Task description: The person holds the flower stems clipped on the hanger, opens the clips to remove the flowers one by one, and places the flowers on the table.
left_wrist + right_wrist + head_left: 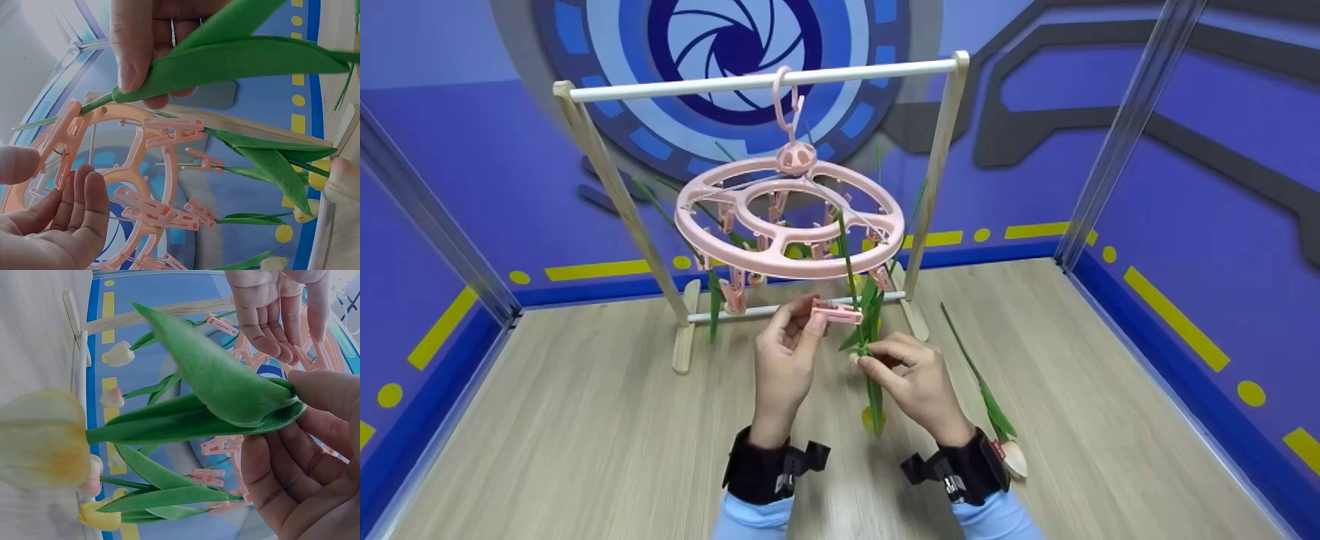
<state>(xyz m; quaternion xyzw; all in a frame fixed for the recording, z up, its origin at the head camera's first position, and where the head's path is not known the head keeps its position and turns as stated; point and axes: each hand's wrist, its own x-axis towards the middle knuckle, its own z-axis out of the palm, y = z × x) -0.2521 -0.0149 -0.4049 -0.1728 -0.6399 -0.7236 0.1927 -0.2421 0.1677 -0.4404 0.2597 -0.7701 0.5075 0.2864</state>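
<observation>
My left hand (785,367) pinches a pink clothespin (836,312) below the front rim of a round pink clip hanger (780,264). In my right hand (915,382), thumb and fingers pinch an artificial tulip where its green leaves (225,391) meet the stem. Its pale yellow bloom (42,439) points down toward the table, the stem upward. In the left wrist view, the bare stem (98,103) crosses the end of the clothespin. Several other tulips hang bloom-down from the hanger's pins, including a white one (119,354) and a yellow one (100,517).
The hanger hooks over the white top bar (660,88) of a wooden stand (937,172), whose feet rest on the wood-grain table (607,450). One pale tulip (1014,459) lies on the table beside my right wrist. Blue patterned panels (1200,262) enclose the back and sides.
</observation>
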